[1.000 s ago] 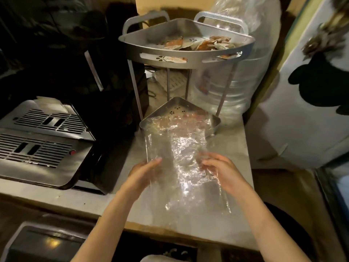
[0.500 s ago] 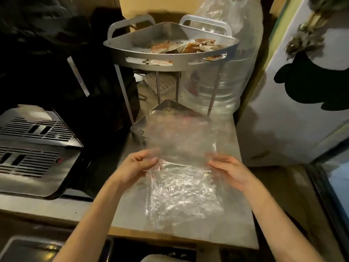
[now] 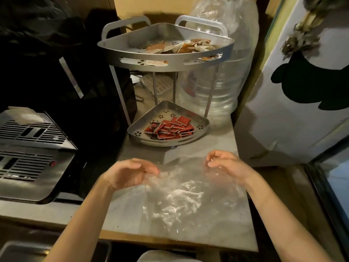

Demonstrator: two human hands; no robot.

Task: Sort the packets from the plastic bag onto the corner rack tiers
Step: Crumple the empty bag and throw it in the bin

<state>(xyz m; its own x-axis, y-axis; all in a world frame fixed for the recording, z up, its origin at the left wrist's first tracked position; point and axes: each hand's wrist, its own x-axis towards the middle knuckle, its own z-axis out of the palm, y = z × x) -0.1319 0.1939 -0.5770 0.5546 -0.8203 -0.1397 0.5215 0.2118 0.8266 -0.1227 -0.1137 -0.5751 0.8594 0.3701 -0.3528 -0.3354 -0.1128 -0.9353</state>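
Note:
A crumpled clear plastic bag lies low over the grey counter, with no packets visible inside it. My left hand pinches its left edge with curled fingers. My right hand pinches its right edge. Behind them stands the metal corner rack. Its lower tier holds a pile of red packets. Orange and white packets lie in its upper tier.
A black and steel appliance with vent grilles fills the left side. A large clear water jug stands behind the rack on the right. A white cabinet wall borders the counter's right edge.
Both hands have lowered the bag from in front of the rack down toward the counter. The red packets in the lower tier have come into plain view.

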